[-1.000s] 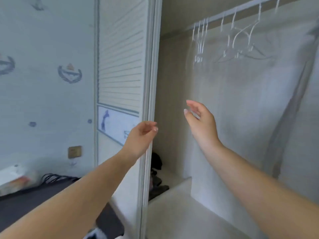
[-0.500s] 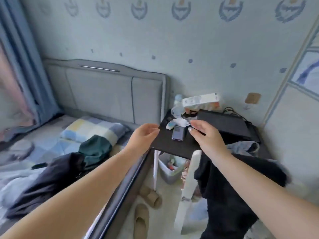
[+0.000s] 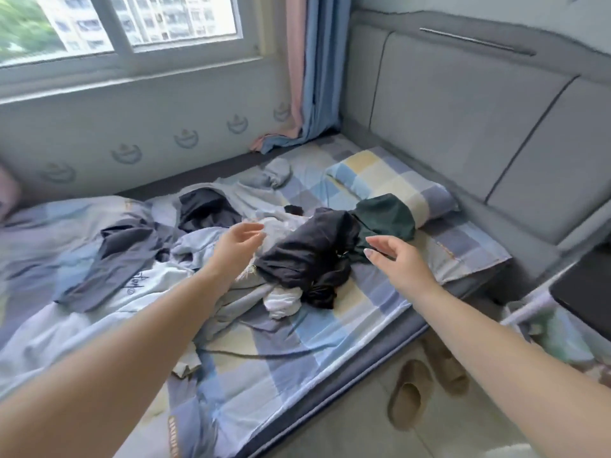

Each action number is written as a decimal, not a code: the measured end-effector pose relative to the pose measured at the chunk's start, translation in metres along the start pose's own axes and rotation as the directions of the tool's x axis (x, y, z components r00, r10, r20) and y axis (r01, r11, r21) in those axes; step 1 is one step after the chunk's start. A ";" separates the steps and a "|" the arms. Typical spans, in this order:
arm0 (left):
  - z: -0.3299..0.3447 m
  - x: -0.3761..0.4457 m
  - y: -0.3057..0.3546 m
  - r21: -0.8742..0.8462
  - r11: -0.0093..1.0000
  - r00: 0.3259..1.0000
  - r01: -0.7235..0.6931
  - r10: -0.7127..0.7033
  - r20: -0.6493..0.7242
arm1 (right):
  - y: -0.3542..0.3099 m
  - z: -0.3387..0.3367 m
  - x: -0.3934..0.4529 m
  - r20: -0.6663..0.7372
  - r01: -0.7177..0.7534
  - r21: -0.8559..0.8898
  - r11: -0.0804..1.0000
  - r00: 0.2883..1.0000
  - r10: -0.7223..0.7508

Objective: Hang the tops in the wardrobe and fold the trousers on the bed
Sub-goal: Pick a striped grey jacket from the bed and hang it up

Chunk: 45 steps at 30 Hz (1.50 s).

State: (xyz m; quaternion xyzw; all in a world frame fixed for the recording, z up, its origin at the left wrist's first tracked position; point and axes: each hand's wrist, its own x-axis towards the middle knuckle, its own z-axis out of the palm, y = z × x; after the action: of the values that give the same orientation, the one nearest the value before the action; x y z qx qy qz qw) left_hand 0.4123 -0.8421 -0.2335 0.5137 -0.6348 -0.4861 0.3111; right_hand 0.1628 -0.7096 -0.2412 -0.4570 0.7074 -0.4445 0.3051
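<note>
A heap of clothes lies on the bed point(image 3: 330, 352). In its middle is a crumpled black garment point(image 3: 307, 256), with a dark green garment point(image 3: 383, 219) behind it against the pillow. A white piece point(image 3: 284, 302) pokes out below the black one. Further left lie a dark grey garment point(image 3: 115, 259), a black garment point(image 3: 205, 209) and a pale blue top point(image 3: 198, 246). My left hand point(image 3: 238, 249) hovers open just left of the black garment. My right hand point(image 3: 396, 262) hovers open just right of it. Neither hand holds anything. The wardrobe is out of view.
A checked pillow point(image 3: 390, 183) lies by the grey padded headboard point(image 3: 463, 110). The window and curtains point(image 3: 307, 71) are behind the bed. Slippers point(image 3: 413, 391) sit on the floor beside the bed, and a dark bedside table point(image 3: 585, 289) stands at the right edge.
The view has swung from the wardrobe, past the bedside table, to the bed. Both hands stay raised and empty, now over the clothes heap.
</note>
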 end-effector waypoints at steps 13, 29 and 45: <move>-0.120 0.020 -0.132 -0.074 0.935 0.877 0.347 -0.351 -0.328 | 0.009 0.197 0.134 0.473 0.004 -0.048 0.999 0.881 0.019; -0.123 0.160 -0.337 0.160 0.848 0.849 0.505 -0.454 -0.272 | 0.133 0.421 0.260 0.659 0.249 -0.430 0.868 0.744 0.113; -0.045 0.267 -0.543 0.610 0.701 0.925 0.370 -0.219 -0.310 | 0.299 0.556 0.314 0.710 0.749 -0.606 0.268 0.661 -0.243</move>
State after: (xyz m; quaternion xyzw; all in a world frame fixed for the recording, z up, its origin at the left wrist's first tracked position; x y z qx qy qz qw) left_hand 0.5678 -1.1104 -0.7547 0.7344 -0.6363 -0.2168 0.0941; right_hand 0.3921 -1.1371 -0.7539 -0.8432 0.5355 0.0370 0.0288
